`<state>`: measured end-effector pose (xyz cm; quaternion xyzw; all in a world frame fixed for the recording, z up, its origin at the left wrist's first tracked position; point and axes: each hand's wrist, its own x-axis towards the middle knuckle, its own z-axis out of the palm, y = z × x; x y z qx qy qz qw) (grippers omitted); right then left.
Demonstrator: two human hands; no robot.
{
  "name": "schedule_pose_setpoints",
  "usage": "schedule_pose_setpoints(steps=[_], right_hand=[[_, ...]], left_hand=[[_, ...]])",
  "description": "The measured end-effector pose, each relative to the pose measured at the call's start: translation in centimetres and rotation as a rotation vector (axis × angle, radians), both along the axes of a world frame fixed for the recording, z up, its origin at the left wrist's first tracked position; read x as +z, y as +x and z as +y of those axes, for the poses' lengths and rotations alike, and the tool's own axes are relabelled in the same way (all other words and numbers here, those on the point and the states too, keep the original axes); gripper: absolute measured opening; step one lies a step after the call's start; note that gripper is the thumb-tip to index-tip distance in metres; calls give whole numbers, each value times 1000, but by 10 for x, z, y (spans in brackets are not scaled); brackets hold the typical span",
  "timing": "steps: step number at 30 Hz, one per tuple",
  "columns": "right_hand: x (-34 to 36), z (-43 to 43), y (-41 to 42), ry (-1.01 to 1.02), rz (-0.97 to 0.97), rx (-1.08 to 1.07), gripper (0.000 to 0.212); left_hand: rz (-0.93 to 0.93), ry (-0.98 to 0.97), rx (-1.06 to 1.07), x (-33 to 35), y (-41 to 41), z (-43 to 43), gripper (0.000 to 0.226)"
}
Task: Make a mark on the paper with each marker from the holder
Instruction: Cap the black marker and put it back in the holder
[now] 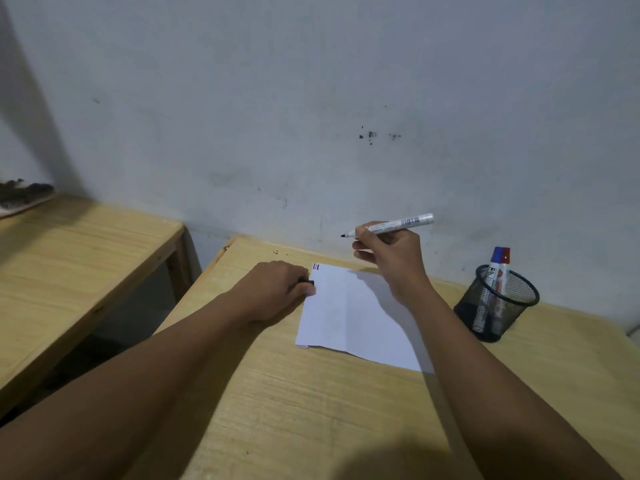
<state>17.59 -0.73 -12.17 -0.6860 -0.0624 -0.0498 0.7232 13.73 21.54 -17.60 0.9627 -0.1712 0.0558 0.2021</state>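
the right hand (388, 252) pinches an uncapped black marker (391, 225) above the paper (349, 313), the left hand (277, 289) closes on its cap (307, 282) at the sheet's edge, so next, i'd guess, the tip must drop beside the corner marks (316, 267).

Holder (498, 306) flanks paper (356, 317) (right).

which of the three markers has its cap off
The black-tipped marker in the right hand: its tip is bare. The blue-capped marker and red-capped marker stand capped in the mesh holder.

Three markers (398, 224), one paper (349, 313), one holder (498, 306).
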Motion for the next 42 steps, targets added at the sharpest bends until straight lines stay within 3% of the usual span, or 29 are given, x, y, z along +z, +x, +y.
schedule_pose_setpoints(steps=[3,7,11,15,20,28,37,42], right_hand=[[20,-17,-20,-37,-29,-2,4],[51,-35,-55,-10,-85,-19,14],[91,-54,-96,46,-139,-31,8],[125,-79,-134,74,-217,-65,6],[153,-106,-171,45,-299,-79,4],[174,-135,-204,-60,-357,-85,17],[190,-140,-213,-13,-303,-22,16],[183,-135,-210,37,-235,-98,16]], left_hand=[[-39,-155,99,14,-14,-11,24],[-52,-445,90,61,-35,-35,10],[-106,-686,57,119,-62,-74,15],[-177,-803,-13,168,-92,-111,15],[-225,-773,-96,203,-124,-143,15],[-359,-542,-181,232,-151,-166,16],[-366,-714,-232,249,-161,-180,21],[-615,-544,-203,242,-156,-188,14]])
